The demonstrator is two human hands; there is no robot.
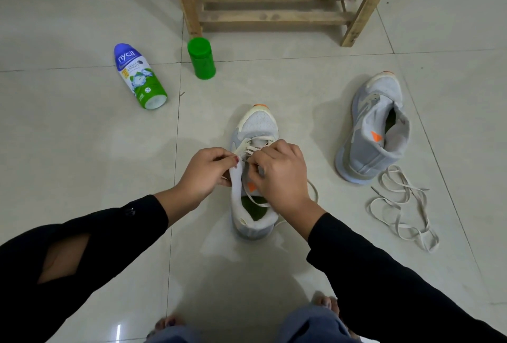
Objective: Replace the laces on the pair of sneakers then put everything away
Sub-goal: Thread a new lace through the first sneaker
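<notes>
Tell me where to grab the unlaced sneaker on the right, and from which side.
Pinch the heel collar of the unlaced sneaker, thumb inside the opening and fingers on the outer heel. Come from the near right: it lies tipped on its side, heel nearest you, mouth gaping rightward. The loose lace lies just beside the heel, so probably reach in above it.
</notes>
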